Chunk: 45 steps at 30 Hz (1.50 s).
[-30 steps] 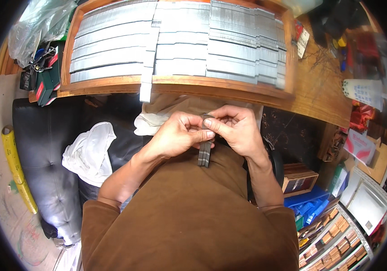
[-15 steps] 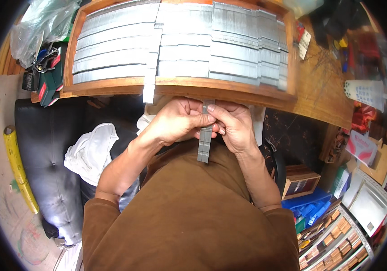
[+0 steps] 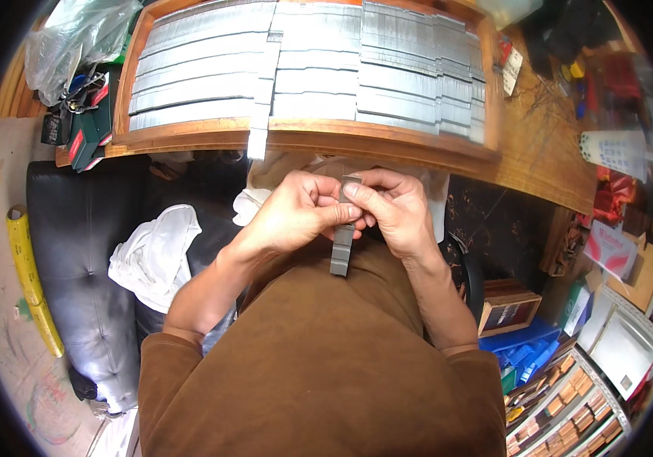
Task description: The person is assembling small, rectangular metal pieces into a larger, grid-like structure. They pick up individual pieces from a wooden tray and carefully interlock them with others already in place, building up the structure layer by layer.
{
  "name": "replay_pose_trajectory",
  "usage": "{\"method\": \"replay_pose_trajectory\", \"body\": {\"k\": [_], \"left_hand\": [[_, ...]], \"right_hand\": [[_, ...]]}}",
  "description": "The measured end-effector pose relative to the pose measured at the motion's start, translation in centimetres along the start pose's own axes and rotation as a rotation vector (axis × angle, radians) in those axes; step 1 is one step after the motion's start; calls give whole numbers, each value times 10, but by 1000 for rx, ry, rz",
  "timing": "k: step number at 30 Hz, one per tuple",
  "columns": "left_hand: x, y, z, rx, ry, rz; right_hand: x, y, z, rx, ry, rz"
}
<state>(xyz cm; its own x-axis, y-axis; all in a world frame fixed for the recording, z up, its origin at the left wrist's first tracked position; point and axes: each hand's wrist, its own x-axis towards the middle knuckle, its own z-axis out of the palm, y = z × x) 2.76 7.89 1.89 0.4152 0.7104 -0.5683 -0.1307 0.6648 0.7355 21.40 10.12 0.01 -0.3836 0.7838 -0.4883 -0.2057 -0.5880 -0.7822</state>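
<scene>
Between my two hands is a narrow grey metal strip with dark lines across it, its lower end pointing toward my body. My left hand pinches it from the left, thumb across its face. From the right, my right hand grips its upper part with thumb and bent fingers. Several of my fingers behind the strip are partly hidden. Just beyond my hands lies a wooden tray filled with rows of thin silvery metal strips. One long strip overhangs the tray's front edge.
The tray rests on a wooden table. A clear plastic bag and dark green boxes are at its left, a cup at its right. White cloth lies on a black padded seat. A shelf rack stands lower right.
The strip's upper end has tilted slightly and looks darker. Both hands keep their hold, nearly in place. The tray appears shifted slightly upward in view.
</scene>
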Motion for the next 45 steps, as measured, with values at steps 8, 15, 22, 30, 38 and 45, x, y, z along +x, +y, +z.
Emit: {"method": "replay_pose_trajectory", "body": {"k": [8, 15, 22, 30, 38, 45], "left_hand": [[-4, -3, 5, -151, -24, -34], [-1, -7, 2, -56, 23, 71], [-3, -4, 1, -33, 12, 64], [-4, -3, 1, -105, 16, 1], [-1, -13, 3, -29, -7, 116], [1, -12, -1, -18, -10, 28]], "right_hand": [[-2, 5, -2, 4, 18, -36], [-5, -2, -5, -42, -51, -131], [-5, 0, -3, -27, -26, -94], [-4, 0, -3, -20, 0, -70], [-4, 0, -2, -18, -60, -53], [-3, 5, 2, -207, 44, -86]]}}
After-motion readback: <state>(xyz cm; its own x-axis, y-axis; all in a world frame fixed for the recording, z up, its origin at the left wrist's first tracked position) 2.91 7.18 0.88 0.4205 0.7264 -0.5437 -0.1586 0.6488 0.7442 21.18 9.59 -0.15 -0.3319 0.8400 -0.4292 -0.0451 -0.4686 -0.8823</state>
